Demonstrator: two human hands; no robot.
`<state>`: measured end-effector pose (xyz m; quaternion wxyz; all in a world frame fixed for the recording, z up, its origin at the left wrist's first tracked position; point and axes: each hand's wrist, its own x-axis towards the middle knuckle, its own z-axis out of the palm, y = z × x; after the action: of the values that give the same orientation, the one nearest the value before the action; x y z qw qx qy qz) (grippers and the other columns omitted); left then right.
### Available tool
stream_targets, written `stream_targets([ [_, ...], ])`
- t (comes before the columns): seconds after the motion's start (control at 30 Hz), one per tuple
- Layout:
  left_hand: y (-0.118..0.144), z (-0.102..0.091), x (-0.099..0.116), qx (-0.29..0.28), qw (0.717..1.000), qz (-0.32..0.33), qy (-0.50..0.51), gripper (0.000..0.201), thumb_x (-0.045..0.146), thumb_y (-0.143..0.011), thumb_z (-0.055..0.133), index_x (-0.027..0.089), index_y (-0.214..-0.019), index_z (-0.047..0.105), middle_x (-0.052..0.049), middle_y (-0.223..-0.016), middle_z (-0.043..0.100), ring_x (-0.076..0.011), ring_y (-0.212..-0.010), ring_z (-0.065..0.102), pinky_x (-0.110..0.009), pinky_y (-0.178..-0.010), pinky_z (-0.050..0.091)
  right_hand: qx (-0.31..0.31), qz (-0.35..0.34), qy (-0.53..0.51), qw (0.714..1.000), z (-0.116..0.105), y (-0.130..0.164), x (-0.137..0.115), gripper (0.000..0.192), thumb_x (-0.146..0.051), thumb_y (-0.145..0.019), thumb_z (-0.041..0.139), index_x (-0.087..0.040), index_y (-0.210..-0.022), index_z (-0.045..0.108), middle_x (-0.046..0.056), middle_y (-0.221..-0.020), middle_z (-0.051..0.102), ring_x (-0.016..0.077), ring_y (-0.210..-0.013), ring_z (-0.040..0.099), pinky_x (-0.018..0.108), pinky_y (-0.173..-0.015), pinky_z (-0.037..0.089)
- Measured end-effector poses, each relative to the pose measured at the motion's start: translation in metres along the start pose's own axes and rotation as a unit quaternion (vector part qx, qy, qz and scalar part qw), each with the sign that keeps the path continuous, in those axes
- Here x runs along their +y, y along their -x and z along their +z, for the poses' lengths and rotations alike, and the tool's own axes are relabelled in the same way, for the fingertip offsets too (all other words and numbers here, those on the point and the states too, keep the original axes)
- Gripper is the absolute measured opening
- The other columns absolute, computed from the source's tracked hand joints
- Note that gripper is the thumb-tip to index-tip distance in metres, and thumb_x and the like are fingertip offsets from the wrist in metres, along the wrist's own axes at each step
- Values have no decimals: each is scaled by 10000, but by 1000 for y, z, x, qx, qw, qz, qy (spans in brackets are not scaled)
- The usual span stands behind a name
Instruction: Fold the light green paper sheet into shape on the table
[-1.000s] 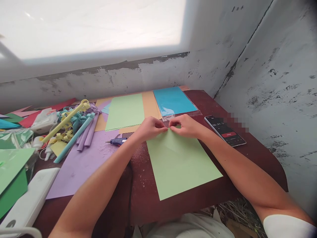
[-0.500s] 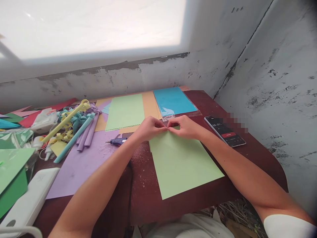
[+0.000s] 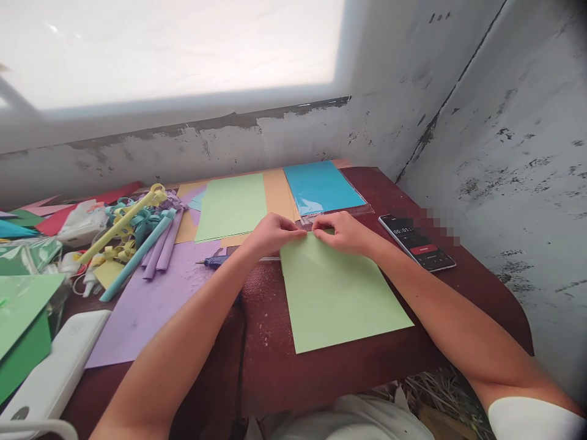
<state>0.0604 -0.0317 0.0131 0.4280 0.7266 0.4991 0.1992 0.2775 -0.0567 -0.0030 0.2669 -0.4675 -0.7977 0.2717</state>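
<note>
Head view, left to right: 1 flat lilac paper sheet (image 3: 151,315); the left hand (image 3: 273,234), fingers pinching the far edge of 1 rectangular pale-green paper sheet (image 3: 343,296) on the dark-red worktop (image 3: 266,366); the right hand (image 3: 343,233), fingers pinched just beside on that edge; 1 black-screened smartphone (image 3: 415,241).

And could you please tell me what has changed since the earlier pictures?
The left hand has shifted slightly left, opening a small gap to the right hand. The near-left corner of the green sheet has moved away from the person. Both hands remain at its far edge; the phone stayed put.
</note>
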Motion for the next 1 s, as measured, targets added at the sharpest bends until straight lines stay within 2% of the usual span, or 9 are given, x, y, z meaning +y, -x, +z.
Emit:
stream_targets([
  [0.23, 0, 2, -1, -10, 1000, 26, 11, 357, 510, -719, 740, 154, -723, 771, 8, -642, 591, -116, -630, 440, -272, -585, 311, -22, -5, -24, 999, 0, 1, -1, 159, -283, -862, 530, -202, -803, 653, 8, -778, 649, 160, -712, 522, 297, -668, 352],
  [0.37, 1, 2, 0, 0, 1000, 14, 2, 330, 484, -729, 736, 155, -702, 759, 7, -641, 583, -119, -640, 437, -274, -593, 314, -13, 24, -6, 1000, -1, 0, -1, 156, -287, -849, 540, -199, -756, 629, -7, -732, 609, 148, -671, 480, 298, -640, 328],
  [0.57, 0, 1, 0, 2, 1000, 27, 1, 363, 515, -730, 745, 155, -731, 780, 6, -643, 595, -121, -643, 440, -270, -589, 311, -29, -10, -28, 999, 1, 0, -3, 190, -319, -876, 538, -190, -799, 655, 13, -777, 655, 163, -724, 531, 301, -676, 346],
  [0.8, 0, -1, -2, 23, 999, 16, -22, 352, 509, -740, 740, 162, -704, 784, 4, -616, 590, -123, -628, 436, -278, -597, 312, -23, 30, -4, 999, 2, -2, 2, 191, -328, -854, 525, -200, -742, 613, -11, -719, 593, 149, -677, 476, 298, -648, 314],
  [1.0, -3, -9, -6, 16, 1000, 1, -20, 361, 517, -750, 747, 166, -666, 767, -1, -566, 580, -106, -542, 400, -285, -556, 296, -20, 44, -7, 999, -1, -3, 6, 184, -334, -847, 526, -204, -739, 597, -14, -709, 566, 148, -666, 461, 297, -632, 317],
])
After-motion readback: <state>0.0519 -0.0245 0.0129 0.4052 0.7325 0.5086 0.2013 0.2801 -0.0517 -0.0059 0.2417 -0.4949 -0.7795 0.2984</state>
